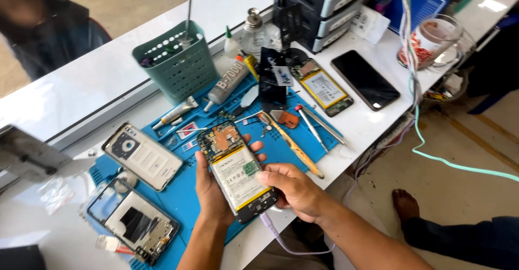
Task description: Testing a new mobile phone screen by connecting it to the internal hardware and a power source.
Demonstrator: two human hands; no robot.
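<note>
Two hands meet on one opened smartphone (238,174) at the near edge of the blue repair mat (184,194); going left to right, a bare phone frame (135,224) lies at about eight o'clock from the phone, a pale back cover (143,156) at ten o'clock; the left hand (213,191) cradles the phone from beneath, its fingers (254,152) curling up round the far long edge, so the grip is closed around the body; the phone lies back up, cover off, battery and circuit board exposed, its long axis running from eleven o'clock down to five o'clock; the right hand (294,189) comes in from four o'clock, thumb pressed on the battery's lower right edge, fingers wrapped under the bottom end, where a pale charging cable (281,241) hangs out; both hands touch it, the left carrying the weight; a yellow-handled screwdriver (292,145) lies just beside at one o'clock, tweezers (324,129) beyond it; a second opened phone (323,88) and a dark intact smartphone (365,80) rest well apart at two o'clock.
</note>
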